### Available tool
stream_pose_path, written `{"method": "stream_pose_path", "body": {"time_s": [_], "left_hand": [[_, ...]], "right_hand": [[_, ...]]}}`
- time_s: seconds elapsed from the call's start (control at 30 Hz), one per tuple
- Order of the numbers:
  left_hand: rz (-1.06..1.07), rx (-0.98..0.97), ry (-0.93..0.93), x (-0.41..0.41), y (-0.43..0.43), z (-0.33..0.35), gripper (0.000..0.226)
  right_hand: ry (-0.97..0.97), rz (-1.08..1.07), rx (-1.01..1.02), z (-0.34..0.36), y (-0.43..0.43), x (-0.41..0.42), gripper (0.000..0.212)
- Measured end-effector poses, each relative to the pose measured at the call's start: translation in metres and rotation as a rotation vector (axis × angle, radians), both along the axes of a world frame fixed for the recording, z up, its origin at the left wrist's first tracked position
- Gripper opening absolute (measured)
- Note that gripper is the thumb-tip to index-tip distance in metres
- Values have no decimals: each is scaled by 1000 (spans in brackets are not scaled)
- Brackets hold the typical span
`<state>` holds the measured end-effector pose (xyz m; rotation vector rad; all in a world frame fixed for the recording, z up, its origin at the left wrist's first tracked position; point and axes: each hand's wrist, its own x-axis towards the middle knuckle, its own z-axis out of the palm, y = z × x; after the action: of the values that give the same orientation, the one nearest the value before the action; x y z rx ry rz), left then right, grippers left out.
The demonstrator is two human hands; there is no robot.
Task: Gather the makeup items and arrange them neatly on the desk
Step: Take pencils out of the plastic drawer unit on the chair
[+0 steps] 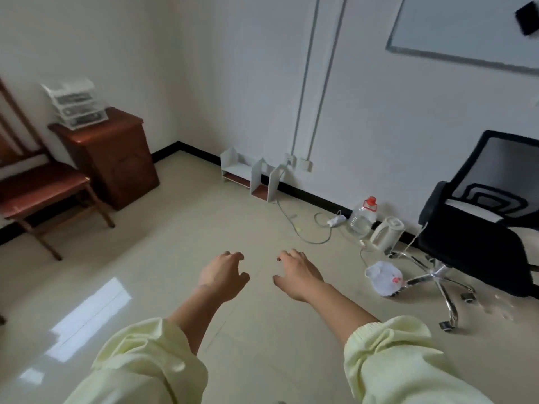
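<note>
Hands out front over tiled floor point(175, 258), well apart from wooden cabinet point(113, 158), to its right and nearer the camera. Left hand point(223, 277) palm down, fingers loosely curled and a bit spread, holding nothing. Right hand point(297, 275) the same, thumb out, nothing held. The hands are near each other but not touching. Pale yellow sleeves point(140, 365) are pushed up the forearms. Clear drawer organizer point(74, 104) sits on top of the cabinet against the wall; its contents are too blurred to tell if they are makeup. Wooden chair point(40, 185) just left of the cabinet. White desk shelf point(248, 176) stands on the floor right of the cabinet, at the wall. Farther right of the cabinet along the same wall are power strip point(335, 220), clear jug with red cap point(363, 218), and white kettle point(386, 233) just beside the jug. Black office chair point(478, 228) is farthest right, with white plastic bag point(383, 277) at its base. Whiteboard point(472, 30) is on the wall above.
</note>
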<state>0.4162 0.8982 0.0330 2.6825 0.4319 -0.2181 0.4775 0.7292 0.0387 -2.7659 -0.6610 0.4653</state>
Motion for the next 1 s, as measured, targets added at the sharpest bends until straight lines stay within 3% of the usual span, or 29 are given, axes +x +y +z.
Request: {"method": "stream_pose_path", "body": {"time_s": [0.6,0.83,1.0], "left_hand": [[375,52,-31,276,374,17,51],[424,98,-17,364,547,16,43],[493,53,-35,417,674,11,50]], "right_hand": [[-87,423,-30,26,418,338,44],[-107,500,-8,20,595,438,43],[-92,497,-7,20,729,500,41]]}}
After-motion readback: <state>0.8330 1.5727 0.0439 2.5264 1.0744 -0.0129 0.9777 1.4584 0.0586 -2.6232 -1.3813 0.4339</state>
